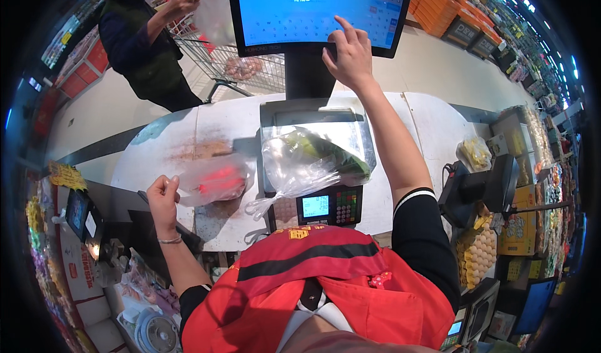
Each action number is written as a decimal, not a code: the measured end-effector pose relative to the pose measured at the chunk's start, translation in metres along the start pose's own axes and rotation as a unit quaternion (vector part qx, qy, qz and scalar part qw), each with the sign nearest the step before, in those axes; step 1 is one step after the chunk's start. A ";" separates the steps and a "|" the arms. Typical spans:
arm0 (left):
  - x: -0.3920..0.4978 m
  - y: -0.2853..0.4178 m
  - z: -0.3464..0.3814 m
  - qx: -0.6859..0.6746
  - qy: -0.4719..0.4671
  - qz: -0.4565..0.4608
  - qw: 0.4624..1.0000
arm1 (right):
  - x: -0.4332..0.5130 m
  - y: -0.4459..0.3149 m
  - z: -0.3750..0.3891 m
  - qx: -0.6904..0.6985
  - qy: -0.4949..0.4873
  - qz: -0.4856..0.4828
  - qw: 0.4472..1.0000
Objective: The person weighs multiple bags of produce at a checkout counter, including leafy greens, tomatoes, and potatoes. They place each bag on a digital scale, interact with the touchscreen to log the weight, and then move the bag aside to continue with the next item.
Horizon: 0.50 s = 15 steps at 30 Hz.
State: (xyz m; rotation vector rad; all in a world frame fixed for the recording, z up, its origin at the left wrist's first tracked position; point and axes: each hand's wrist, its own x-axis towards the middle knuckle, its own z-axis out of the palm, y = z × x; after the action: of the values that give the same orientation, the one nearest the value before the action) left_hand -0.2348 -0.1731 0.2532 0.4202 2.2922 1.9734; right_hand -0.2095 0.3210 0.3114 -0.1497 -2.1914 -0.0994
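Note:
My left hand (164,204) grips the gathered neck of a thin plastic bag (216,180) with red produce inside. That bag hovers or rests at the left of the white table; which of the two I cannot tell. My right hand (350,54) holds nothing and points its index finger at the lit touchscreen (291,12); whether the fingertip touches the glass is hard to tell. On the weighing scale's metal platform (324,117) lies a knotted clear bag of long green vegetables (321,158). Below it are the scale's lit display (315,205) and its keypad (346,207).
The white table (422,118) surrounds the scale. Past its left far edge, a person (141,52) lifts a plastic bag (213,10) beside a wire shopping cart (230,61). To the right are a black monitor stand (488,188), a bag of yellow food (474,152) and egg trays (476,249).

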 end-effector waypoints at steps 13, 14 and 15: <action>-0.016 0.048 -0.009 0.186 -0.175 0.104 0.961 | 0.005 -0.059 0.024 0.079 -0.003 -0.102 0.992; -0.019 0.051 -0.009 0.187 -0.189 0.105 0.958 | 0.006 -0.062 0.026 0.081 -0.002 -0.103 0.991; -0.021 0.053 -0.010 0.189 -0.204 0.106 0.955 | 0.006 -0.063 0.028 0.082 0.003 -0.103 0.991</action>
State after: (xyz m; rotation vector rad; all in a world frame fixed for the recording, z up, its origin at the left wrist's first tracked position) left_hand -0.2090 -0.1815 0.3048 1.0372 2.4070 1.3350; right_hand -0.2447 0.2621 0.2986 0.1700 -2.1927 -0.0338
